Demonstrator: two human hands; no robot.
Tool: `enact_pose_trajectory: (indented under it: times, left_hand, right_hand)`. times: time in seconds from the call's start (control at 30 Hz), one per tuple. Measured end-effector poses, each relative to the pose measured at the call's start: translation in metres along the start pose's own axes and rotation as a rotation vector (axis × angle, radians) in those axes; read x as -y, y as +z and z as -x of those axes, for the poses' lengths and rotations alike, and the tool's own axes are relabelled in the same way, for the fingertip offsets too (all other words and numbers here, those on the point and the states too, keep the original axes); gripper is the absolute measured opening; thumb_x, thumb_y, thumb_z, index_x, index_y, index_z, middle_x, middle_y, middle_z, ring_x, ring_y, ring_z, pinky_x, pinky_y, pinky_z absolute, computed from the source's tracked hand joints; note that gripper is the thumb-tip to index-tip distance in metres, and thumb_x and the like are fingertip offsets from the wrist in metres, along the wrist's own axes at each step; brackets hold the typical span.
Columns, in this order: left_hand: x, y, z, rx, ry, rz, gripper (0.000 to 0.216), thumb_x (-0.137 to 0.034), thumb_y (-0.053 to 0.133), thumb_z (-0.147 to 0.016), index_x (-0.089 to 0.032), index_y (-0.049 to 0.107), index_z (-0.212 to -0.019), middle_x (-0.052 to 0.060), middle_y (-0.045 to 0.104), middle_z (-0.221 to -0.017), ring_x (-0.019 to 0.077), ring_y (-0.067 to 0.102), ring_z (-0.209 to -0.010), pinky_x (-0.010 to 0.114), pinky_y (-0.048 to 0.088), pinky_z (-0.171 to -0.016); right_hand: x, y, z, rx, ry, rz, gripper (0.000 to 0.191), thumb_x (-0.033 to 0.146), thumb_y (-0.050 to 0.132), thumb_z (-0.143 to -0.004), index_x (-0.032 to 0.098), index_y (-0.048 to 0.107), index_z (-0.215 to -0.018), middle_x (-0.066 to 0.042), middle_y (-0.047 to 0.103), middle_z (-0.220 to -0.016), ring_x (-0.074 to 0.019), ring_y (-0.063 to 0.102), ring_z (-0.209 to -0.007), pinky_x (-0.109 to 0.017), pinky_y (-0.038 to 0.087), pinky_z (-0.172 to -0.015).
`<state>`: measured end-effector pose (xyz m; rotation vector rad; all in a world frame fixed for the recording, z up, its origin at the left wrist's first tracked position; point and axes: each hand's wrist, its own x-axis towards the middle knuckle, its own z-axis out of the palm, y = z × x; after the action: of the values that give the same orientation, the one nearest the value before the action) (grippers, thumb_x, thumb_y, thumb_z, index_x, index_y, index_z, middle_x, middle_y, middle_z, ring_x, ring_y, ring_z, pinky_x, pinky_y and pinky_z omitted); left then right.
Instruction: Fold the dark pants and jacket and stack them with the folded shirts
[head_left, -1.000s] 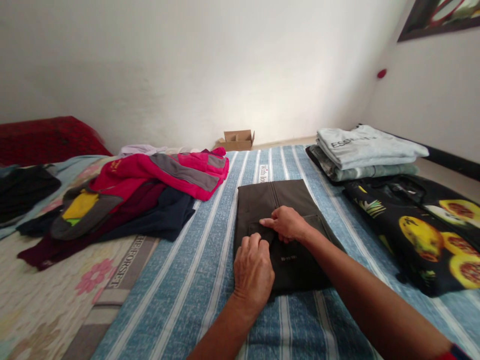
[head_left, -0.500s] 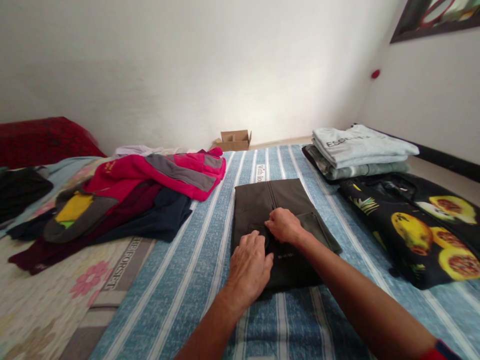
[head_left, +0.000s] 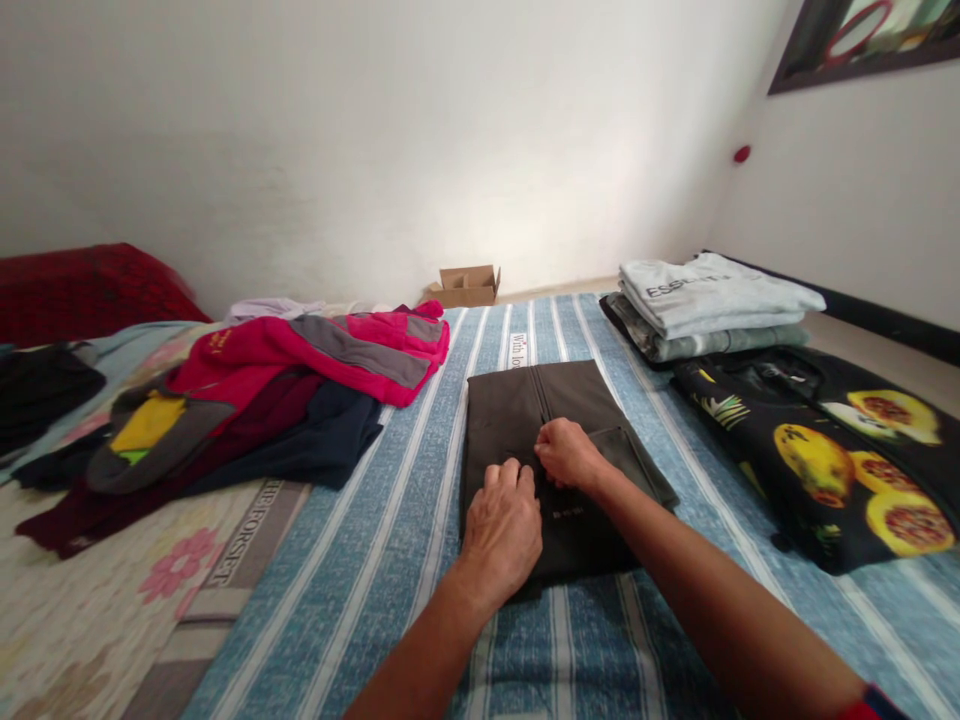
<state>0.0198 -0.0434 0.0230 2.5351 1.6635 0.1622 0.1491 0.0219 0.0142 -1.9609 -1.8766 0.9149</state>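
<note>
A dark olive-grey folded jacket (head_left: 510, 405) lies flat in front of me, its zip line running down from the top edge. My right hand (head_left: 568, 455) is closed in a pinch on the cloth beside the zip, near the jacket's middle. Just to its left, my left hand (head_left: 502, 525) presses on the jacket with bent fingers drawn together on the fabric. What lies under both sets of fingertips is hidden. Small pale print shows on the cloth below my right hand.
The jacket rests on a blue striped bedsheet (head_left: 360, 590). Unfolded clothes, with a pink and grey jacket (head_left: 262, 350) on top, are heaped at left. A folded stack with a light grey top (head_left: 720, 290) and a black fruit-print garment (head_left: 817, 450) lie right. A cardboard box (head_left: 465, 287) stands behind.
My left hand's fingers have drawn in closer together, the thumb no longer sticking out. My right hand stays pinched at nearly the same spot. The view has shifted slightly.
</note>
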Motion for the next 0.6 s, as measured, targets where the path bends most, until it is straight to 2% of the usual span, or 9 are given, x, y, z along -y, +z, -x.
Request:
enact_pose_trajectory:
  times: [0.27,0.4,0.47,0.6]
  left_hand:
    - [0.002,0.003,0.002,-0.025,0.013,-0.003,0.025,-0.011,0.046,-0.081,-0.014,0.052,-0.105,0.01,0.053,-0.111,0.0228,0.044,-0.106,0.033,0.041,-0.089]
    - [-0.001,-0.002,0.002,0.019,-0.025,0.004,0.023,-0.01,0.047,-0.079,-0.017,0.049,-0.101,0.008,0.054,-0.108,0.0217,0.046,-0.104,0.033,0.04,-0.089]
    - [-0.001,-0.003,0.002,0.042,-0.049,0.011,0.022,-0.01,0.047,-0.079,-0.017,0.048,-0.1,0.007,0.054,-0.106,0.0213,0.047,-0.101,0.033,0.041,-0.086]
    - [0.0,-0.002,0.004,0.012,-0.041,0.041,0.024,-0.008,0.046,-0.079,-0.016,0.047,-0.102,0.008,0.054,-0.11,0.0215,0.047,-0.104,0.033,0.041,-0.09]
  right_hand:
    - [-0.007,0.007,-0.003,0.036,-0.002,-0.104,0.022,0.02,0.043,-0.084,0.016,0.065,-0.083,-0.003,0.065,-0.059,-0.01,0.059,-0.045,-0.016,0.04,-0.045]
    - [-0.004,0.003,0.002,0.042,-0.01,-0.103,0.023,0.023,0.043,-0.086,0.017,0.064,-0.091,-0.001,0.065,-0.059,-0.0098,0.058,-0.044,-0.017,0.04,-0.045]
    - [-0.001,-0.002,0.007,0.015,-0.03,-0.073,0.021,0.026,0.045,-0.086,0.019,0.064,-0.091,-0.001,0.065,-0.061,-0.0109,0.06,-0.049,-0.019,0.041,-0.05]
    - [0.004,-0.014,0.024,-0.114,-0.126,0.076,0.018,0.03,0.051,-0.085,0.022,0.065,-0.093,-0.004,0.067,-0.08,-0.0172,0.063,-0.08,-0.023,0.04,-0.065]
